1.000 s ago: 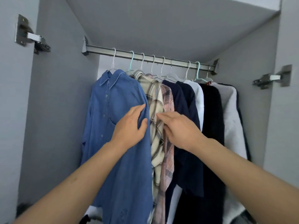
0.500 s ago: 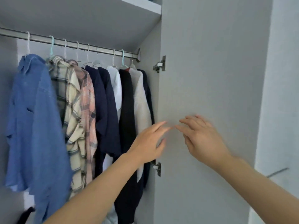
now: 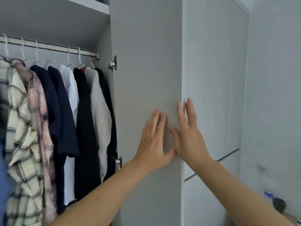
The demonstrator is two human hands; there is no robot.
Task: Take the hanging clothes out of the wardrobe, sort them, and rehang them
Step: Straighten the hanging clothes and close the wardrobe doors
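Both your left hand (image 3: 154,141) and right hand (image 3: 189,136) lie spread flat on the open door (image 3: 146,62), clothes (image 3: 68,111) hanging untouched on the rail (image 3: 53,48); hard pushing may strain the hinges (image 3: 113,63).

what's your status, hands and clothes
Left hand and right hand both flat on open wardrobe door, holding nothing. Clothes all on the rail, none out yet. Nothing blocking them.

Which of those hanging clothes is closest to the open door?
The black garment at the far right end of the rail, partly behind the white fleece. All the others hang further left.
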